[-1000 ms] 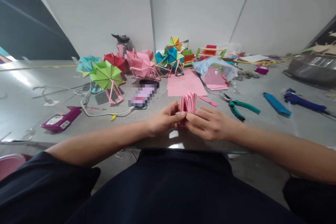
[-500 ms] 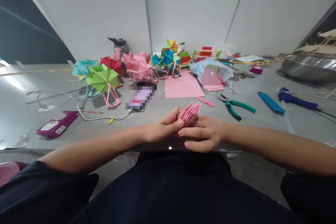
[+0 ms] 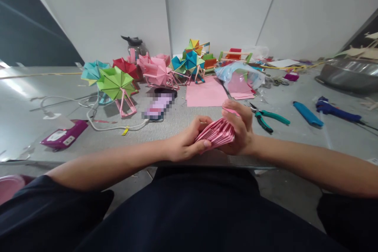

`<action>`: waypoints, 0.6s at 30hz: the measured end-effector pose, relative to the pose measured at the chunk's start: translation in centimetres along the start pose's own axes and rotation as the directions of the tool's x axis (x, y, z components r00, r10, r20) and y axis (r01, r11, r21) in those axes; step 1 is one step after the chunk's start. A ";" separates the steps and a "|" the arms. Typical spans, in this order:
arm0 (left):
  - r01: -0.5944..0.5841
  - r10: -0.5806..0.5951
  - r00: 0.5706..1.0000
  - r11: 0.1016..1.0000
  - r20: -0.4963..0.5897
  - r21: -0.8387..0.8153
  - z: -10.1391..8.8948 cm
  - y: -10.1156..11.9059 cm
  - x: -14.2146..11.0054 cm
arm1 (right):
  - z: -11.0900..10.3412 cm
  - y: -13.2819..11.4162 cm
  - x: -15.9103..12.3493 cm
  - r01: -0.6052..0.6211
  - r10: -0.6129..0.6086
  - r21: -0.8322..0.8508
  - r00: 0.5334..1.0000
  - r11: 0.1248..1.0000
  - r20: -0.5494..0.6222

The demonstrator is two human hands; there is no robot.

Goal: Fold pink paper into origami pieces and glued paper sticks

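Note:
A thick bundle of pink folded paper [image 3: 217, 132] is held above the table's near edge, its layered folds facing me. My left hand [image 3: 190, 139] is closed on its left side, with the thumb pressed along the lower folds. Around the right end curls my right hand [image 3: 242, 128], its fingers bent over the top and its palm against the paper. A bit of bright pink [image 3: 232, 111] shows by the right fingers; I cannot tell whether it is held or lies behind them. Flat pink sheets [image 3: 206, 93] lie just beyond the hands.
Green-handled pliers [image 3: 270, 118], a blue tube-like object [image 3: 308, 114] and a blue glue gun [image 3: 336, 109] lie to the right. Paper pinwheel-like models [image 3: 116, 82] stand at the back left. A phone [image 3: 159, 106] with a cable and a purple power strip [image 3: 65, 134] are at left.
The pink folded bundle has turned from upright to more level, with its folds fanned wider. My right hand has moved up and curled around its right end. The view has shifted slightly.

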State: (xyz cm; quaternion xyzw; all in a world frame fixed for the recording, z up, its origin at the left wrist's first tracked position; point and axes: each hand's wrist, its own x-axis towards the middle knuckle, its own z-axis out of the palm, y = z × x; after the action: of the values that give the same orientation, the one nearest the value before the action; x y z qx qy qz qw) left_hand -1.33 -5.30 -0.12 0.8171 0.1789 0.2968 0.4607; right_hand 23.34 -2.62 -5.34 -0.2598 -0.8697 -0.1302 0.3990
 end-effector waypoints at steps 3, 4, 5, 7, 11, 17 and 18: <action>0.020 -0.021 1.000 0.999 0.014 0.028 -0.2 0.2 0.0 | -1.2 -1.1 1.9 0.113 -0.117 -0.030 0.964 0.993 -0.240; 0.019 -0.020 0.999 0.999 0.028 0.045 -0.2 0.3 0.1 | -1.3 -1.3 2.3 0.136 -0.138 -0.023 0.957 0.990 -0.254; 0.019 -0.021 0.999 0.998 0.038 0.061 -0.3 0.3 0.1 | -1.3 -1.4 2.6 0.145 -0.140 -0.002 0.954 0.989 -0.264; 0.008 -0.011 1.000 0.996 0.028 0.090 -0.4 0.2 0.3 | -1.2 -1.3 2.9 0.141 -0.116 0.062 0.946 0.988 -0.303; -0.030 0.042 0.995 0.992 -0.095 0.124 -0.5 -0.7 0.5 | -0.9 -0.8 3.0 0.085 -0.013 0.196 0.941 0.977 -0.339; 0.033 -0.006 0.951 0.996 -0.310 0.084 -0.7 -1.8 0.8 | -1.2 -0.7 2.8 -0.186 0.245 0.288 0.952 0.939 -0.185; 0.045 -0.019 0.940 0.997 -0.340 0.067 -0.8 -1.8 0.8 | -1.2 -0.7 2.8 -0.214 0.274 0.318 0.949 0.924 -0.156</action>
State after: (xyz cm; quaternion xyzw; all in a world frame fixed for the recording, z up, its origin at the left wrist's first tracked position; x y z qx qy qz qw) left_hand -1.23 -3.41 -1.12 0.7672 0.2798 0.4188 0.3971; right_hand 22.23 -2.72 -2.42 -0.2892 -0.7962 0.0279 0.5307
